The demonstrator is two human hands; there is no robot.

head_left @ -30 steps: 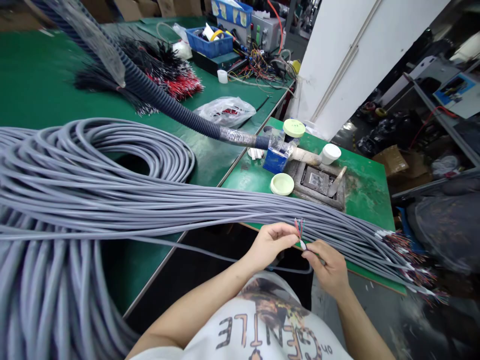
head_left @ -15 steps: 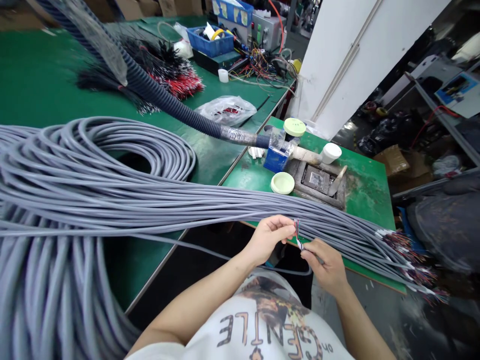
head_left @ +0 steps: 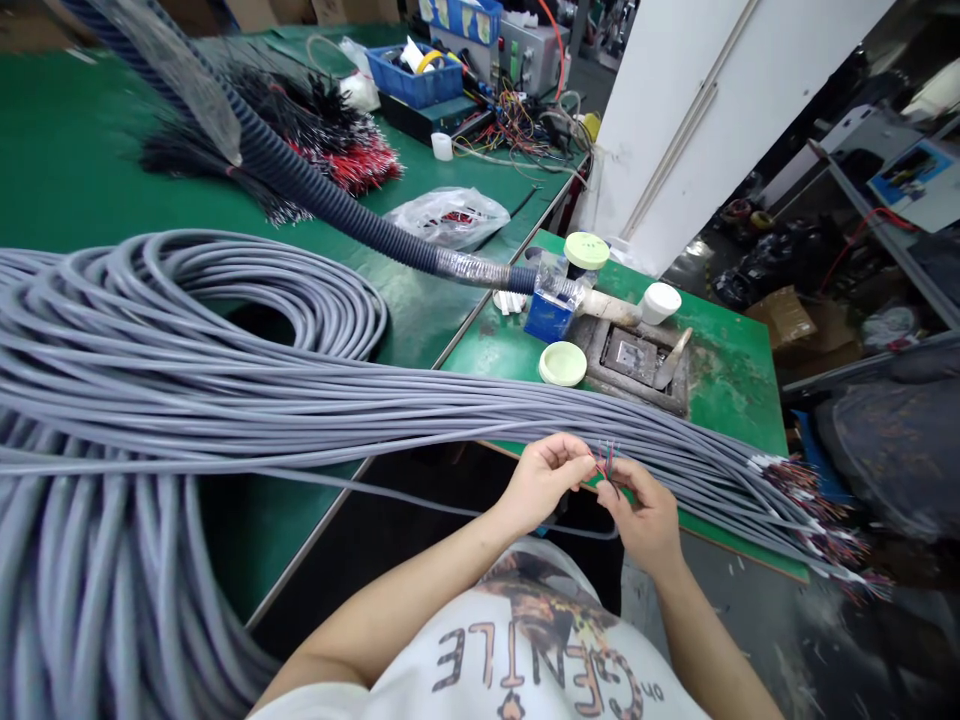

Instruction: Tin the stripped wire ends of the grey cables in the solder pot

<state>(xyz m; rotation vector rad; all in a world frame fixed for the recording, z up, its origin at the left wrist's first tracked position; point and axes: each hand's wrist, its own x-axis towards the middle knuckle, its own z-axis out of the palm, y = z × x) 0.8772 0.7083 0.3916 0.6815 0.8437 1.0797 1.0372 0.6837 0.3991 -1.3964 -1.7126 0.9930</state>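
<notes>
My left hand [head_left: 546, 483] pinches some thin coloured wires [head_left: 609, 462] that fan out from the end of one grey cable. Close beside it on the right, my right hand [head_left: 643, 515] is closed round the base of the same wires. That single grey cable [head_left: 420, 503] hangs in a loop below the bundle and runs back to the left. Just beyond my hands a thick bundle of grey cables [head_left: 450, 405] crosses the bench, with coloured wire ends [head_left: 817, 515] spread at the right. Large grey coils [head_left: 187, 300] lie at the left.
A ribbed hose [head_left: 352, 220] slants over the green table [head_left: 60, 150] to a blue box [head_left: 549, 316]. Near it are a soldering pot [head_left: 634, 362], a pale green lid [head_left: 562, 364] and a white cup [head_left: 660, 303]. Black and red wires [head_left: 360, 165] are piled further back.
My right hand has moved up and slightly left, nearer my left hand. The wires between them are now spread apart, and the white piece seen at the cable end no longer shows.
</notes>
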